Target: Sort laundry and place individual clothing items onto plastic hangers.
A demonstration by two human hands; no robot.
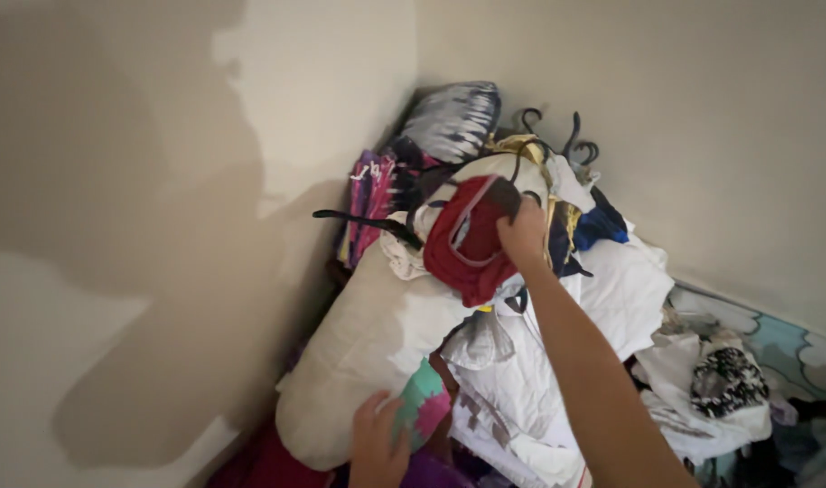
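Nearest the camera, the left hand (377,443) is rising from the bottom edge of the view, its fingers curling around the edge of a green and pink patterned cloth (422,405) and pinching it against the lower end of a long cream-coloured bolster pillow (368,352). That pillow is leaning diagonally up the heap, from the bottom of the view towards the corner of the room.

Higher up, the right hand (524,237) is stretching out on a bare forearm and clenching a crumpled red fabric garment with pale trim (467,242). This red garment is sitting close to the top of the pile, just above the upper end of the bolster and touching the white cloths beside it.

Around it, a large heap of mixed laundry is filling the corner where two plain beige walls (720,136) are meeting. A grey and white tie-dyed cushion (453,120) is lying at the very top, with black curled hanger hooks (575,140) poking out beside it. A purple and pink printed cloth (369,199) is hanging on the left side, and a black hanger arm (359,220) is jutting out towards the wall. White sheets (611,289) are spilling down the right side, near a black and white speckled cloth (724,380). A person's shadow is falling on the left wall.
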